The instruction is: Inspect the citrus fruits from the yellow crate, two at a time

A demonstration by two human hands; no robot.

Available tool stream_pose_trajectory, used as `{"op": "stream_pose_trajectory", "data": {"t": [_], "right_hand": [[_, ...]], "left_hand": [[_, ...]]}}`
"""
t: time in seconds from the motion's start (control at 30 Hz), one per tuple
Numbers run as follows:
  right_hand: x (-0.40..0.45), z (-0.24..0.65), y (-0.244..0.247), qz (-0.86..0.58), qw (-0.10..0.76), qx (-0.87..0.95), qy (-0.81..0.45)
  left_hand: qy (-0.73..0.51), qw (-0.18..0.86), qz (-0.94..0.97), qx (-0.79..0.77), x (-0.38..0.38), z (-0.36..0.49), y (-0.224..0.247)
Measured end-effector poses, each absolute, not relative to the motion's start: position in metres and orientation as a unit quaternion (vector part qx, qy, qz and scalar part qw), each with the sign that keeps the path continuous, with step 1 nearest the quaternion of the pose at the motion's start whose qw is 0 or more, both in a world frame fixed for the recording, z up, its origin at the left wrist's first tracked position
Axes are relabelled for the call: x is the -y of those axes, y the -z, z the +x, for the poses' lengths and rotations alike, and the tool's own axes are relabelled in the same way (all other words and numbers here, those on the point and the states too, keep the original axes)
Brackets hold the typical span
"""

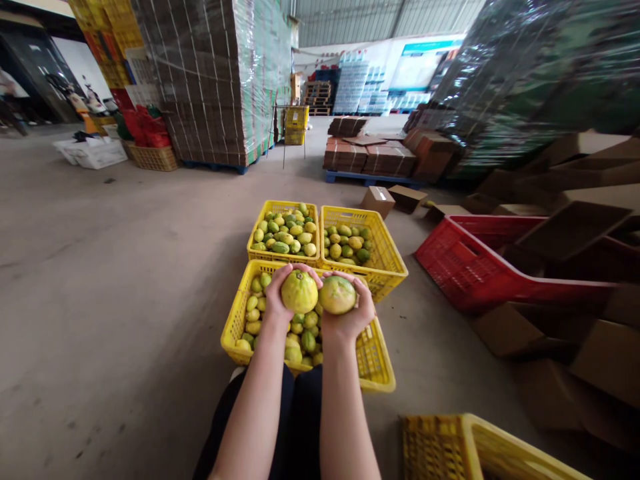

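My left hand [277, 298] is wrapped round the side of a yellow-green, papaya-like fruit [299, 292], its stem scar facing up. Beside it, my right hand [363, 309] cups a second fruit [337, 295], greener on top with a pale blotchy skin. Both fruits are held close together above a yellow plastic crate [233, 327]. Several similar yellow and green fruits [253, 315] lie in that crate, partly hidden by my hands and forearms. Two more yellow crates stand behind it: a fuller left one [283, 255] and a right one [387, 250] with fruit mostly in its left part.
A red crate [450, 267] and cardboard boxes [515, 327] crowd the right side. Another yellow crate [435, 447] is at the lower right. Farther off are flattened cartons [387, 160] on a blue pallet and a tall wrapped stack [200, 87]. A person [10, 93] is at the far left.
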State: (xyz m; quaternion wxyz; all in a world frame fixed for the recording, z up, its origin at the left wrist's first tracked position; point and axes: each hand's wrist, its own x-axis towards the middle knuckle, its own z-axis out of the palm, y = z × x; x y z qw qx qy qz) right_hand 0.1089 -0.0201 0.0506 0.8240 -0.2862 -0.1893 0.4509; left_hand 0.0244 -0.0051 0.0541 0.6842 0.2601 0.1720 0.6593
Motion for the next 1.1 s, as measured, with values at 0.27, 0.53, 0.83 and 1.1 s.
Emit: {"op": "stream_pose_trajectory", "data": {"t": [0.27, 0.53, 0.83, 1.1], "right_hand": [[0.018, 0.109, -0.054, -0.320, 0.798, 0.121, -0.497], [0.012, 0.110, -0.055, -0.380, 0.741, -0.001, -0.553], [0.013, 0.107, -0.051, -0.372, 0.727, 0.066, -0.573], [0.013, 0.106, -0.054, -0.409, 0.738, 0.010, -0.536]], "left_hand": [[-0.652, 0.717, 0.190, -0.155, 0.001, 0.026, -0.056], [-0.654, 0.700, -0.057, -0.283, -0.014, 0.024, -0.054], [-0.637, 0.721, -0.065, -0.265, -0.014, 0.025, -0.048], [-0.619, 0.756, -0.068, -0.202, -0.013, 0.025, -0.051]]}}
